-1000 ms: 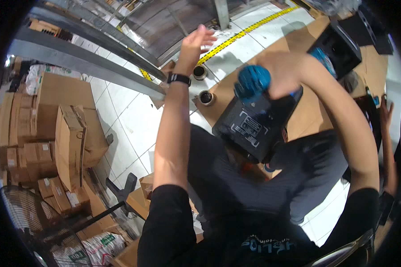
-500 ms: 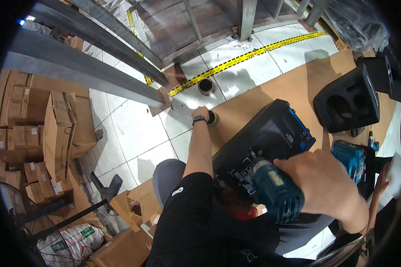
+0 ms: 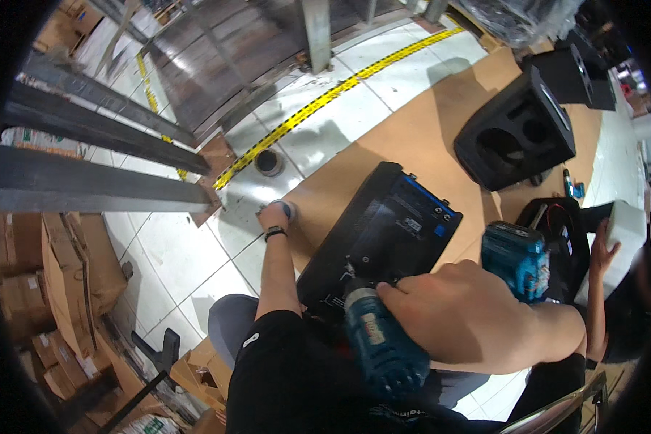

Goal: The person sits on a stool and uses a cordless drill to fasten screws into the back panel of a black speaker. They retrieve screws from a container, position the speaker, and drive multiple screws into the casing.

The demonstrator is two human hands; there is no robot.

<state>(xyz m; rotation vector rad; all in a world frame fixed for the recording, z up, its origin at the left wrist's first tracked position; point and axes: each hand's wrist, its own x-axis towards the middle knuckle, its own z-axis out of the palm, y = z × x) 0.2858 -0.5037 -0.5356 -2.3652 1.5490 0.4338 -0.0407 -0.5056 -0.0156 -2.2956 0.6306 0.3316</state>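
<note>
My right hand [image 3: 459, 311] is wrapped round a teal cordless drill [image 3: 383, 343], its bit pointing at a black speaker panel [image 3: 394, 239]. The tip appears at the panel's surface near a small round fitting; I cannot tell whether it touches. This panel, printed in white with a blue strip along its far edge, lies tilted in front of me. To its left, my left hand [image 3: 273, 215], a watch on its wrist, reaches down at a small round container [image 3: 289, 210]. Its fingers are hidden, so their grip does not show.
A second round container [image 3: 269, 163] stands on the tiles beyond. Brown cardboard [image 3: 419, 137] covers the floor under an open speaker cabinet [image 3: 517, 137]. Another teal power tool [image 3: 517, 260] lies right. A co-worker's hand [image 3: 602, 249] holds a white block. Metal posts and boxes [image 3: 69, 289] stand left.
The view has shifted, so the scene sits further left. My left hand has moved over the round container's mouth. The drill stays in my right hand at the panel.
</note>
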